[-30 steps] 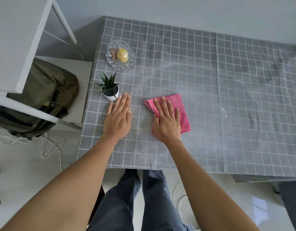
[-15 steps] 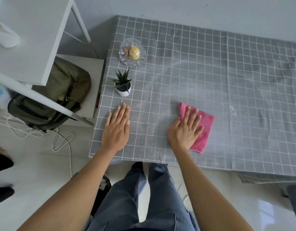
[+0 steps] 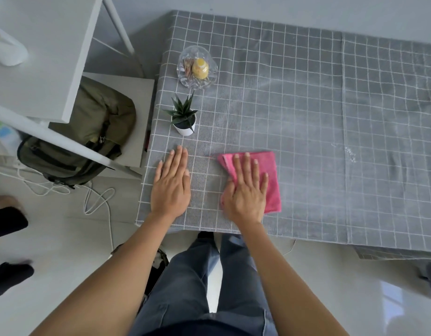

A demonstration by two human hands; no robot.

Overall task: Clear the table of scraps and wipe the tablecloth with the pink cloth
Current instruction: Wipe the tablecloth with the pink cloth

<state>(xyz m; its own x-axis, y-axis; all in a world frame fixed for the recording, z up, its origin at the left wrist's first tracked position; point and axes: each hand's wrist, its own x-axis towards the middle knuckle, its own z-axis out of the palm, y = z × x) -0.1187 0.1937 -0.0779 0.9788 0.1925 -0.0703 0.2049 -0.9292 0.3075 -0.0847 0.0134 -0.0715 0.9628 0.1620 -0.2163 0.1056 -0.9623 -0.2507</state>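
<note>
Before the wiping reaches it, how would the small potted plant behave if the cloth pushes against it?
The potted plant looks light: a small white pot, so it would probably slide on the tablecloth. Its leaves spread wider than the pot, so a push up high might tip it. It stands near the table's left edge, so a leftward push could send it off.

There is only one view — the camera on my head, looking forward and steeply down over the near edge of the table (image 3: 306, 117). It sits close enough that my forearms run up from the bottom edge of the picture, and my legs show below the table's edge. The wide lens takes in the floor left of the table and the wall beyond it — straight lines bend toward the corners. No second view shares the scene.
</note>
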